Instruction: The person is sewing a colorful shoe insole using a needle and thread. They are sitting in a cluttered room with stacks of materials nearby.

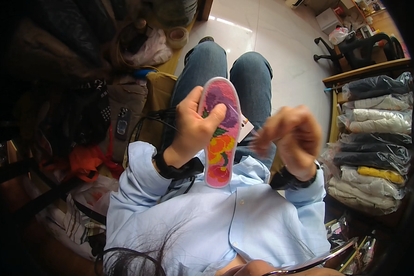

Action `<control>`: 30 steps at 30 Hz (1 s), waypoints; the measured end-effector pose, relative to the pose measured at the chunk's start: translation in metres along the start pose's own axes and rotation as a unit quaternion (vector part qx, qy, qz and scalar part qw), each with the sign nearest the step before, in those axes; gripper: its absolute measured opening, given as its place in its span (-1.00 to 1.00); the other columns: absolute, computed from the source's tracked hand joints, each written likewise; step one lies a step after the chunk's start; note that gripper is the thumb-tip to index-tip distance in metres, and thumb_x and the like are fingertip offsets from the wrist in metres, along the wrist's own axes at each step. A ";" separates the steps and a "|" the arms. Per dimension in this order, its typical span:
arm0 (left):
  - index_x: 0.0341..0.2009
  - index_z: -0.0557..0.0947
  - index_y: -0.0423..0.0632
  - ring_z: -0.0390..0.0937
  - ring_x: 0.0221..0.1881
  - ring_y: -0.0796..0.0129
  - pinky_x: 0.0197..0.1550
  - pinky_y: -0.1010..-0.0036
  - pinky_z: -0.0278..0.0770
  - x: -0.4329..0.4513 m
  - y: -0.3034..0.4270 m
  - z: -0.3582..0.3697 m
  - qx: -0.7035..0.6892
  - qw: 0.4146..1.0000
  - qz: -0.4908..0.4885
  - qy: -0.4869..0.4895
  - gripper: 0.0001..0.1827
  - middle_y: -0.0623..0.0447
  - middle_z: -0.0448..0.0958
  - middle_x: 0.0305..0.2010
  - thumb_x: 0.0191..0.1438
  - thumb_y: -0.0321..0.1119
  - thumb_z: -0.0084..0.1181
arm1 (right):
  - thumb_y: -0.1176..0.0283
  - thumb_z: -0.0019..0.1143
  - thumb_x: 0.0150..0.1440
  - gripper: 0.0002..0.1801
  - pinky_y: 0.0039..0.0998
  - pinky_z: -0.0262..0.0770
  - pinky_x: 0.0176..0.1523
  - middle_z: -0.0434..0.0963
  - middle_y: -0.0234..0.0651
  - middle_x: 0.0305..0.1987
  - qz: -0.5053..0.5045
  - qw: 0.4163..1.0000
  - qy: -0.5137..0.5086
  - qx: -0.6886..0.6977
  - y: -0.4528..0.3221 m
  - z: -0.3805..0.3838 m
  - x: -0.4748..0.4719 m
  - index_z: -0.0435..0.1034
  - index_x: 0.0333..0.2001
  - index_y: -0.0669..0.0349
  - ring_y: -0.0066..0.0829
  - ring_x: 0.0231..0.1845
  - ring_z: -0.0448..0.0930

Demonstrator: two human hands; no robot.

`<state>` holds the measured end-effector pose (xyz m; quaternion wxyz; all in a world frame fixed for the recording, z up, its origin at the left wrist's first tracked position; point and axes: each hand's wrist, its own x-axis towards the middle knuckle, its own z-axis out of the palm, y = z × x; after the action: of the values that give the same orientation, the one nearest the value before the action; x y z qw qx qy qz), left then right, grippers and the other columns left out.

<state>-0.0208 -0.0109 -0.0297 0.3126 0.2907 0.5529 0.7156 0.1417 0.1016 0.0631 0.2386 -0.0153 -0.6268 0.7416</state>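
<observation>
An embroidered shoe insole (220,148) with a pink ground, purple and orange flowers and a white edge stands lengthwise above my lap. My left hand (201,120) grips its upper left side, thumb on the stitched face. A thread runs off the purple flower towards the right. My right hand (289,134) is raised to the right of the insole, apart from it and blurred by motion, with its fingers bent; whether it holds a needle or the thread cannot be told. A small white card (245,129) shows behind the insole's right edge.
Plastic-wrapped folded garments (379,120) are stacked on a shelf at the right. A phone (123,121) lies on cloth at the left, near a red-orange bag (86,160) and black cables. A roll of tape (177,36) sits at the upper left. An office chair (362,51) stands at the upper right.
</observation>
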 end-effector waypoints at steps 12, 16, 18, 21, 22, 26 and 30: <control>-0.25 0.57 -0.20 0.52 -0.39 0.56 -0.27 0.59 0.51 0.008 0.007 -0.016 -0.007 0.997 0.021 0.070 -0.89 0.10 0.60 -0.37 0.13 -0.47 0.18 | 0.62 -0.14 0.25 -0.91 -0.57 0.00 -0.46 0.37 -0.21 -0.41 -0.379 0.731 0.315 -0.472 -0.093 -0.025 -0.058 0.32 -0.18 0.31 -0.58 -0.52 0.16; -0.28 0.55 -0.19 0.49 -0.41 0.58 -0.31 0.60 0.50 -0.002 0.018 -0.010 -0.001 0.999 0.019 0.040 -0.88 0.11 0.58 -0.40 0.12 -0.44 0.20 | 0.73 0.15 -0.02 -0.81 -0.51 0.31 -0.50 0.51 -0.24 -0.38 -0.188 0.799 0.100 -0.563 -0.049 -0.002 -0.028 0.52 -0.27 0.36 -0.54 -0.50 0.46; -0.30 0.55 -0.18 0.48 -0.42 0.60 -0.32 0.61 0.49 -0.004 0.024 -0.007 0.013 0.999 0.021 0.027 -0.88 0.11 0.56 -0.42 0.12 -0.44 0.21 | 0.88 0.22 -0.22 -0.55 -0.52 0.44 -0.45 0.52 -0.15 -0.37 -0.092 0.845 0.024 -0.526 -0.024 0.007 -0.009 0.56 -0.18 0.32 -0.34 -0.47 0.56; -0.34 0.53 -0.16 0.45 -0.44 0.63 -0.35 0.64 0.46 -0.007 0.028 -0.002 0.010 0.999 0.024 0.019 -0.88 0.15 0.53 -0.45 0.11 -0.45 0.21 | 0.81 0.29 -0.11 -0.67 -0.52 0.43 -0.48 0.47 -0.25 -0.40 -0.139 0.822 0.033 -0.551 0.013 0.017 0.009 0.57 -0.24 0.27 -0.43 -0.47 0.55; -0.34 0.52 -0.15 0.45 -0.44 0.63 -0.35 0.64 0.46 -0.008 0.028 -0.001 0.002 1.000 0.023 0.019 -0.88 0.15 0.53 -0.45 0.11 -0.45 0.22 | 0.81 0.30 -0.12 -0.66 -0.51 0.44 -0.48 0.47 -0.26 -0.41 -0.138 0.824 0.034 -0.548 0.019 0.018 0.011 0.57 -0.23 0.26 -0.43 -0.48 0.55; -0.35 0.51 -0.15 0.42 -0.45 0.66 -0.37 0.65 0.43 -0.009 0.028 0.000 0.013 0.999 0.032 0.013 -0.87 0.17 0.51 -0.46 0.10 -0.46 0.23 | 0.81 0.31 -0.15 -0.64 -0.51 0.45 -0.48 0.47 -0.27 -0.41 -0.130 0.824 0.042 -0.550 0.027 0.016 0.013 0.56 -0.23 0.26 -0.43 -0.50 0.55; -0.35 0.51 -0.15 0.40 -0.47 0.66 -0.39 0.66 0.41 -0.010 0.026 -0.001 0.021 0.999 0.037 0.005 -0.86 0.17 0.50 -0.48 0.09 -0.46 0.24 | 0.76 0.28 -0.11 -0.66 -0.37 0.57 -0.39 0.42 -0.18 -0.37 -0.127 0.822 0.015 -0.554 0.024 0.015 0.012 0.48 -0.20 0.32 -0.23 -0.44 0.58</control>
<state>-0.0183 -0.0242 -0.0053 0.2771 0.3141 0.5583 0.7161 0.1177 0.0896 0.0476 0.2912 -0.0767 -0.9249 0.2320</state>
